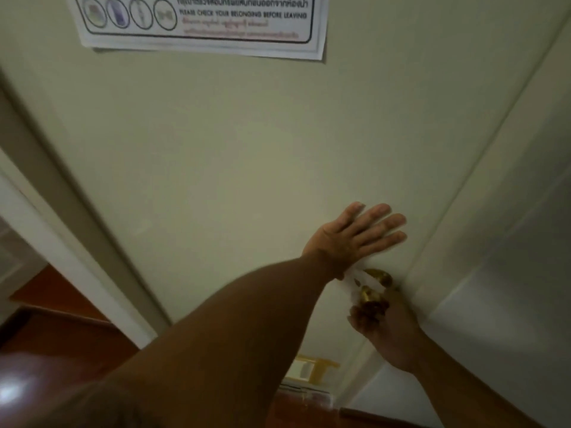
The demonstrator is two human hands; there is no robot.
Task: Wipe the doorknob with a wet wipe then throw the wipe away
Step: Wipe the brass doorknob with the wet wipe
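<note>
Head view | left hand [355, 234] fingers spread flat, steadying door [231, 156] | right hand [386, 329] grasps wet wipe [360, 279] around brass doorknob [375, 287]

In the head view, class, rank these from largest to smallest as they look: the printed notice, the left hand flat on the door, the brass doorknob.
1. Printed notice, partly cropped at the top.
2. Left hand.
3. Brass doorknob, partly covered by the wipe.
</note>
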